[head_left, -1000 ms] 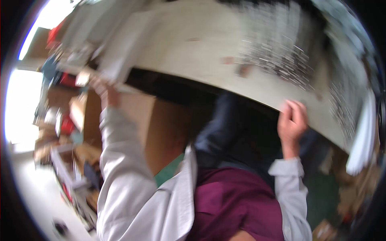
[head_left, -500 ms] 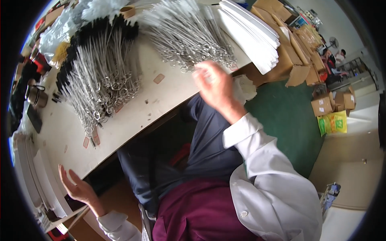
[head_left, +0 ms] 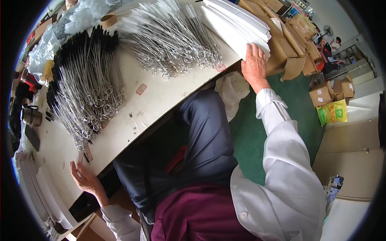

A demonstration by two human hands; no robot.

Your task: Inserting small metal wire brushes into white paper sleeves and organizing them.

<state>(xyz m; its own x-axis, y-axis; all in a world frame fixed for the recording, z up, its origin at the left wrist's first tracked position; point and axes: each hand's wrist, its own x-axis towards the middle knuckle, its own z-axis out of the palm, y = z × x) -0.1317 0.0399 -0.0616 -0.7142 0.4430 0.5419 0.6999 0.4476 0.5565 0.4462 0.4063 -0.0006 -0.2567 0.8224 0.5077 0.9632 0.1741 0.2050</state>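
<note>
My right hand (head_left: 255, 66) lies with its fingers stretched out on the near end of a stack of white sheets (head_left: 237, 30) at the table's far right corner. My left hand (head_left: 86, 180) is at the table's front left edge, fingers apart and slightly curled, holding nothing. Just beyond it lies a pile of thin wire brushes (head_left: 90, 76) with black bristles and looped metal ends. Between that pile and the sheets spreads a second pile of wire brushes (head_left: 173, 40), their far ends pale and their loops toward me.
Open cardboard boxes (head_left: 289, 50) stand right of the table. A whitish bag (head_left: 233, 90) hangs below the edge near my right hand. A metal mug (head_left: 31, 115), a dark flat object (head_left: 32, 138) and long white pieces (head_left: 52, 197) are at the left. A tape roll (head_left: 108, 20) sits at the back.
My right hand has moved right, from beside the pale-ended brushes onto the white sheets. My left hand has shifted slightly right, to the table edge. The view has turned a little.
</note>
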